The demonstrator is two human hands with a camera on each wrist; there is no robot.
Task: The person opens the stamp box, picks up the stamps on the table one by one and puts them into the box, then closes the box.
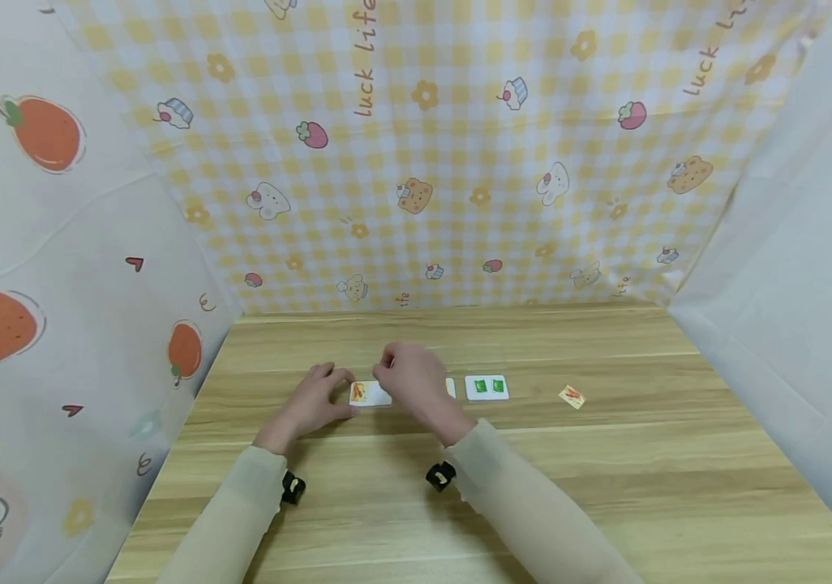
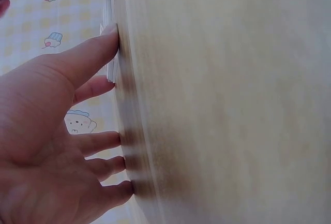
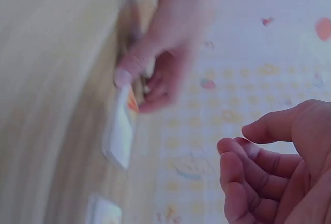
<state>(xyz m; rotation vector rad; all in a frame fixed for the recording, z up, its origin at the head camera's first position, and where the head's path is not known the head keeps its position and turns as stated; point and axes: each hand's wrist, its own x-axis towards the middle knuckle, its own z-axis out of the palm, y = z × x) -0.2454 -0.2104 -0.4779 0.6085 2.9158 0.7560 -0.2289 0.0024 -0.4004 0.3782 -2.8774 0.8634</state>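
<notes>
My left hand [image 1: 309, 403] holds the left end of a white card [image 1: 379, 395] between thumb and index finger, on the wooden table. The card bears an orange-yellow picture at that end, and its rest is white. In the left wrist view the thumb lies along the card's edge [image 2: 110, 74], while the other fingertips rest on the tabletop. Above the card's right end hovers my right hand [image 1: 419, 385]. Its fingers [image 3: 235, 182] are curled, the thumb close to the index fingertip, and nothing shows between them. It partly hides a second white card [image 1: 451, 389].
A white card with two green pictures [image 1: 487, 388] lies right of my right hand. Farther right is a small tilted piece with a red and yellow picture [image 1: 572, 397]. A checked yellow cloth [image 1: 460, 235] hangs behind the table [image 1: 606, 487], with pale cloth at both sides.
</notes>
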